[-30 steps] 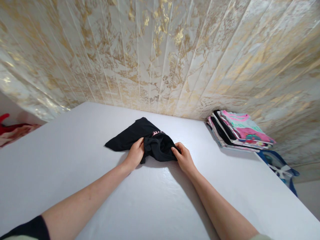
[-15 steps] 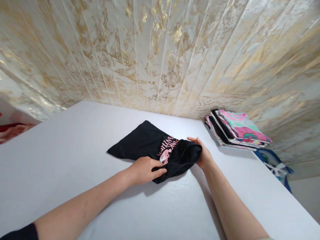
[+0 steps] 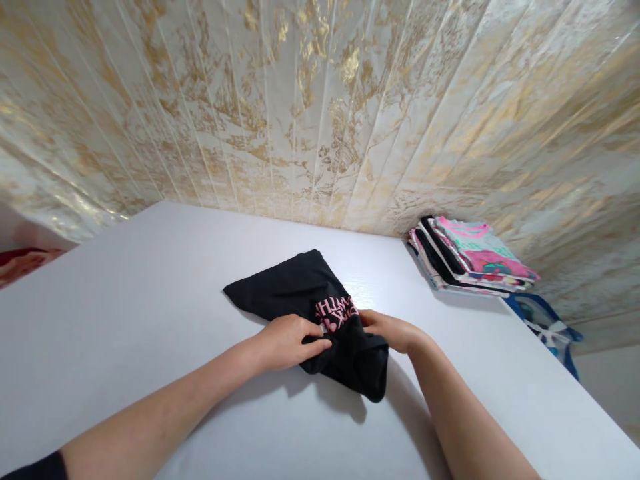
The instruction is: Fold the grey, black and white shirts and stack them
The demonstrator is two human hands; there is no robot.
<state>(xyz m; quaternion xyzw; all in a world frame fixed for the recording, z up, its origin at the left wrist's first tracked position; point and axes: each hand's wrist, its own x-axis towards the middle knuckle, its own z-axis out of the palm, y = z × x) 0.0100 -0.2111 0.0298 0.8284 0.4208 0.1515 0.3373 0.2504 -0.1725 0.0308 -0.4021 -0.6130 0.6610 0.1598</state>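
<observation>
A black T-shirt point(image 3: 285, 287) with pink lettering and a pink cartoon print lies partly folded on the white table. Its near right end is bunched and raised a little, casting a shadow below. My left hand point(image 3: 290, 341) grips the near edge, thumb and fingers pinching the fabric beside the print. At the right edge of the print, my right hand point(image 3: 390, 330) has hold of the shirt from behind, its fingertips hidden by the cloth. The far left part of the garment lies flat, ending in a pointed corner.
A stack of folded clothes point(image 3: 465, 257) stands at the table's back right corner, a grey and pink shirt on top. Just off the right edge is a blue-trimmed clear bag point(image 3: 547, 333). A patterned gold and cream curtain point(image 3: 320, 113) hangs behind the white table point(image 3: 125, 320).
My right hand has shifted down and left along the shirt. The bunched end has swung toward me, and the flat part has turned slightly. My left hand keeps its grip in nearly the same place.
</observation>
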